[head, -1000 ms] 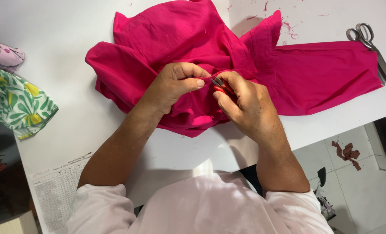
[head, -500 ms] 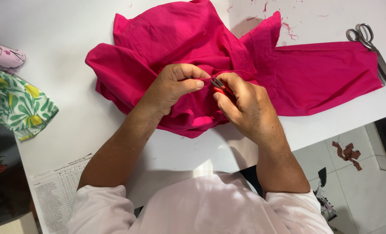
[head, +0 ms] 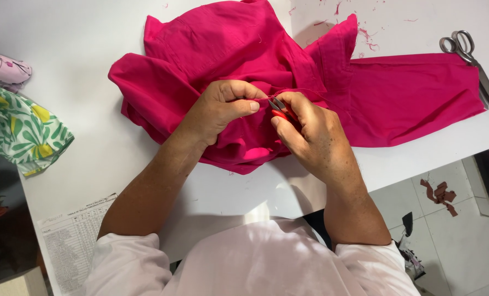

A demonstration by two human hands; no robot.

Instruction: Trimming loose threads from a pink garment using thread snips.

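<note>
At table centre, nothing big has moved: both my hands sit on the bunched middle of the pink garment [head: 244, 66], same as half a second and a second back.

Left hand [head: 222, 109]: closed, thumb and forefinger pinching a ridge of the pink fabric just left of the tool. Right hand [head: 310, 137]: closed around small thread snips [head: 280, 108] with a red grip, metal tips pointing toward the left thumb, almost touching the pinched fold. Can't tell whether the blades are parted or shut; too small.

Only change I can read against the earlier frames: the left thumb looks slightly further along the fold and the snip tips a touch closer to it. Tiny shift, could be head motion. My read: fine work along one seam line, moving on in very small steps, not a reposition of the cloth. Garment outline is unchanged, one long part stretched out to the right across the white table [head: 91, 164].

Unchanged around it:
- large scissors [head: 472, 57] at far right, well apart from my hands, just above the pink edge
- pink thread scraps [head: 365, 35] on the table beyond the garment
- green-and-yellow leaf-print cloth [head: 22, 131] at the left edge
- printed paper sheet [head: 71, 246] near the front left corner
- reddish fabric offcuts [head: 441, 194] on the floor tiles, right
</note>
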